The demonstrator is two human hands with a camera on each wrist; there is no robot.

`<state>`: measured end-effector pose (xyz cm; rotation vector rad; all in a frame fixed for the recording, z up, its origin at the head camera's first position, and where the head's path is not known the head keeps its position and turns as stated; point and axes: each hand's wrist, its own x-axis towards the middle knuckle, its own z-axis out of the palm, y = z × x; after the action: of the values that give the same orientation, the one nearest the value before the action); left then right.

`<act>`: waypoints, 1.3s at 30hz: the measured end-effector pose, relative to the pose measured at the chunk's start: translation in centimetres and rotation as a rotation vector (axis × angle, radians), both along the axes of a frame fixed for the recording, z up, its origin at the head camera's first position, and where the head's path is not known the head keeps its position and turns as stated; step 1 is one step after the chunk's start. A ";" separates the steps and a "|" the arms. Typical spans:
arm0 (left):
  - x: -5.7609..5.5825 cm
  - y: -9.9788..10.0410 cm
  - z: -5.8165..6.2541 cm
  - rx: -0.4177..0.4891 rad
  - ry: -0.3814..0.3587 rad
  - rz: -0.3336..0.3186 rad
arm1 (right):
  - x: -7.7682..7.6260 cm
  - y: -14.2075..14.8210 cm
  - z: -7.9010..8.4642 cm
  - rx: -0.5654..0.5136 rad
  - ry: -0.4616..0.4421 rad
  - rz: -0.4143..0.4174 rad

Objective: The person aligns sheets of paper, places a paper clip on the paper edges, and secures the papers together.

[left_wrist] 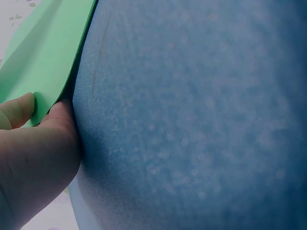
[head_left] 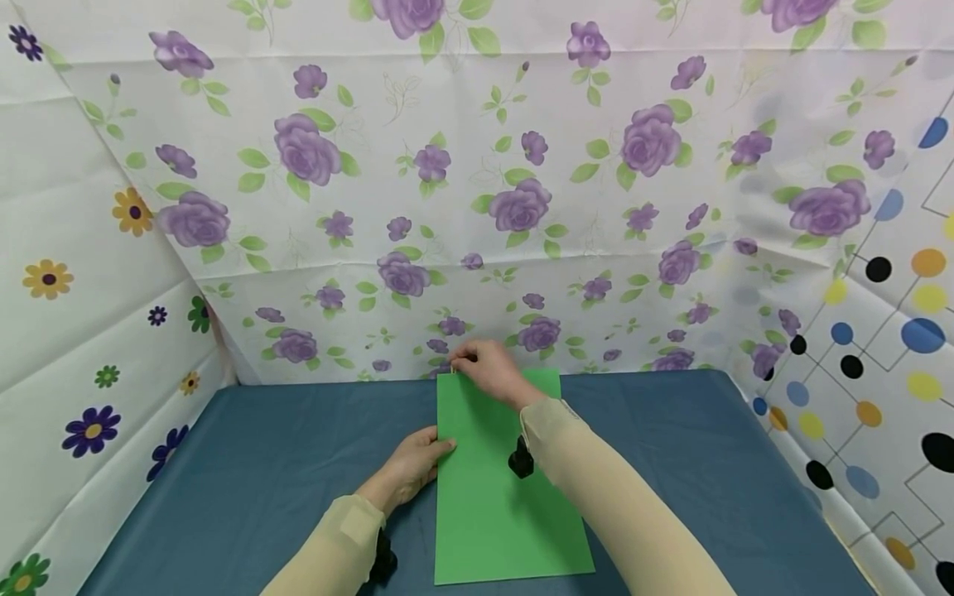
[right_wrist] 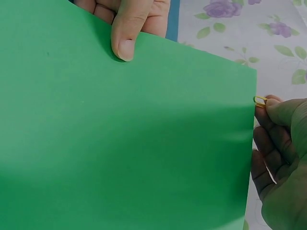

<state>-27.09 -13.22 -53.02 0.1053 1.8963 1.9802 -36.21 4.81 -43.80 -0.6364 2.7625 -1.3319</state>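
Observation:
Green paper (head_left: pixel 484 505) lies lengthwise before me, its far end at the back of the table. My left hand (head_left: pixel 408 468) grips its left edge, the thumb (right_wrist: pixel 126 45) on top and the other fingers underneath. Along that edge, the left wrist view shows more than one layer of the green paper (left_wrist: pixel 53 52). At the far left corner, my right hand (head_left: pixel 492 371) pinches a small yellow paper clip (right_wrist: pixel 259 101) between thumb and forefinger. The clip's looped end is right at the paper's far edge, and the lower fingers curl beside that edge.
A dark blue cloth (head_left: pixel 313 463) covers the table on both sides of the paper. Behind it hangs a white curtain with purple flowers (head_left: pixel 522 207). Patterned sheets (head_left: pixel 857 331) close off the sides. A black wrist camera (head_left: pixel 521 458) hangs under the right sleeve, over the paper.

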 end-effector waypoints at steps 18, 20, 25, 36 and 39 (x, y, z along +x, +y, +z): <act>0.1 -0.1 0.1 -0.002 -0.006 -0.012 | 0.3 -0.2 -0.1 -0.023 -0.013 0.012; 0.1 -0.1 0.2 0.001 -0.003 -0.017 | 0.4 -0.2 -0.1 -0.038 -0.025 0.011; 0.1 -0.1 0.2 0.007 -0.005 -0.020 | 0.5 -0.3 -0.2 -0.064 -0.044 0.005; 0.1 -0.1 0.2 0.000 -0.014 -0.009 | 0.4 -0.5 -0.5 -0.046 -0.049 -0.007; 0.1 -0.1 0.2 0.002 -0.012 -0.007 | 0.4 -0.5 -0.5 -0.053 -0.053 -0.011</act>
<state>-26.98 -13.29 -52.78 0.0996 1.8840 1.9735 -35.79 4.31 -44.34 -0.5801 2.7014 -1.4065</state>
